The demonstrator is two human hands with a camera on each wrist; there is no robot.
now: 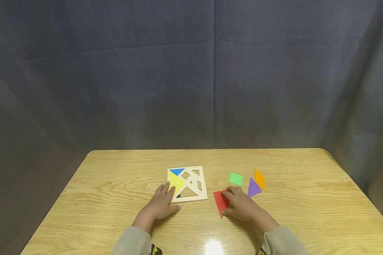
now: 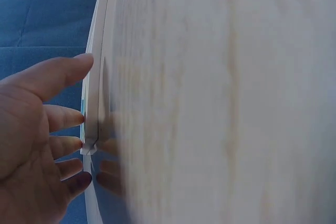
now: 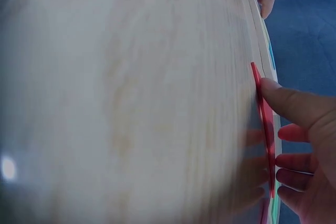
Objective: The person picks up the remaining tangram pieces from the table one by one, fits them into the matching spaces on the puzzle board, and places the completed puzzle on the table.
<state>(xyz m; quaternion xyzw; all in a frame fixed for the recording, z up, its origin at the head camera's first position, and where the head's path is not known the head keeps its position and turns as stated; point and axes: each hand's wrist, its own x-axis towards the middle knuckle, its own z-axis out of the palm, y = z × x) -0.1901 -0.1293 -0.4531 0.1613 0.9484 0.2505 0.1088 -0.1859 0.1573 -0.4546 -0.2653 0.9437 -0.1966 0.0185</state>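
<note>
A square wooden tangram tray [image 1: 205,191] lies near the middle of the table. A yellow triangle [image 1: 177,182] and a blue triangle [image 1: 177,171] fill its left and upper-left recesses. My left hand [image 1: 159,205] rests its spread fingers on the tray's left edge and the yellow piece, thumb by the near corner. To the right of the tray, my right hand [image 1: 242,206] holds a red triangle [image 1: 220,202] by its edges between thumb and fingers. The right wrist view shows the thumb tip against the red triangle [image 3: 266,124], with the fingers along its far side.
Beyond the right hand lie a green piece [image 1: 236,179], a purple triangle [image 1: 254,187] and an orange parallelogram [image 1: 260,180], the last two close together. Several recesses show in the tray. A dark curtain [image 1: 191,88] hangs behind the wooden table [image 1: 115,184].
</note>
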